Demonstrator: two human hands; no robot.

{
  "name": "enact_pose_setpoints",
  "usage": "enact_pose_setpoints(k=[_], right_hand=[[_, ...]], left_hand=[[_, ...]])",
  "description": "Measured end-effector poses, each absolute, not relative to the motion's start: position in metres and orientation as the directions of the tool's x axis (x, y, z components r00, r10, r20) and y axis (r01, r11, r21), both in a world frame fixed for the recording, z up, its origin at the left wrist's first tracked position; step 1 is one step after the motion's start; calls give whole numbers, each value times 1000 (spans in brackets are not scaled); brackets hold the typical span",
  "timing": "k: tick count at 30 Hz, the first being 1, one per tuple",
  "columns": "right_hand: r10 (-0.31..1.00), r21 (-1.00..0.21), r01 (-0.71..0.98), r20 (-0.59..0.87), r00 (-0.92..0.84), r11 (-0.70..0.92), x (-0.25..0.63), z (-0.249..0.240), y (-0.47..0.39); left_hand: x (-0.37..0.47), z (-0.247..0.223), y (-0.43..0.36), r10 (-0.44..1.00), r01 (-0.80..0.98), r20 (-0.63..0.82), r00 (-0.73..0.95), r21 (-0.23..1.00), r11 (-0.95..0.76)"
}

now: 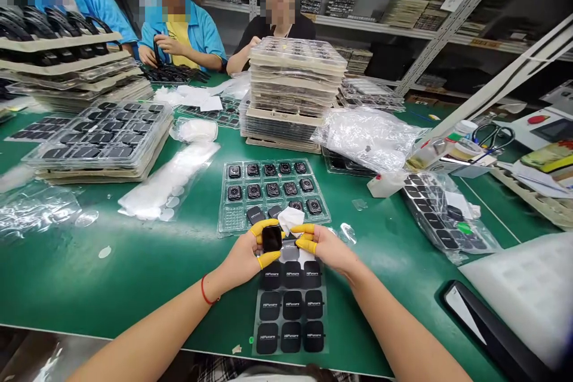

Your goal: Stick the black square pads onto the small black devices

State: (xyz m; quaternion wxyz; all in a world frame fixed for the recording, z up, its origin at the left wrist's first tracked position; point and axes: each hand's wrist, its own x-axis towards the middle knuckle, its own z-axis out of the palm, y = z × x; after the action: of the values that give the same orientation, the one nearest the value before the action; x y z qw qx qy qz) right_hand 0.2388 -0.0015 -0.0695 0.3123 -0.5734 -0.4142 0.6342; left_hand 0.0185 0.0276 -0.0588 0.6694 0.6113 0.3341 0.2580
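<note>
Your left hand (242, 258) grasps the black watch body (271, 240) at the label sheet's (292, 305) far end; your right hand's (323, 246) grip, beside the white wipe (290, 219), cannot be determined.

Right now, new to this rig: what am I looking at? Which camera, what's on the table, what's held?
No robot here: one picture, from a camera worn on a person's head, looking forward and down. The two bare hands have yellow covers on some fingers. The left hand holds a dark square watch body; the right hand is beside a crumpled white wipe, grip unclear. On the green table: a clear tray of watch bodies, a sheet of black square stickers, stacked trays.
</note>
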Motion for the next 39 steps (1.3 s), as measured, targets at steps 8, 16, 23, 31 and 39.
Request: enact_pose_setpoints(k=[8, 16, 23, 31, 39], right_hand=[[976, -962, 184, -212, -46, -200, 229, -63, -5], [982, -988, 12, -152, 109, -154, 220, -24, -2], [960, -963, -70, -267, 89, -262, 194, -28, 5], [959, -951, 140, -261, 113, -276, 188, -19, -6], [958, -929, 236, -272, 86, -285, 181, -11, -9]], left_hand=[[22, -60, 30, 773, 24, -225, 593, 965, 262], [21, -65, 30, 705, 117, -276, 654, 957, 266], [24, -68, 28, 678, 93, -186, 712, 981, 171], [17, -64, 26, 696, -33, 14, 718, 999, 14], [11, -62, 24, 693, -76, 68, 718, 997, -20]])
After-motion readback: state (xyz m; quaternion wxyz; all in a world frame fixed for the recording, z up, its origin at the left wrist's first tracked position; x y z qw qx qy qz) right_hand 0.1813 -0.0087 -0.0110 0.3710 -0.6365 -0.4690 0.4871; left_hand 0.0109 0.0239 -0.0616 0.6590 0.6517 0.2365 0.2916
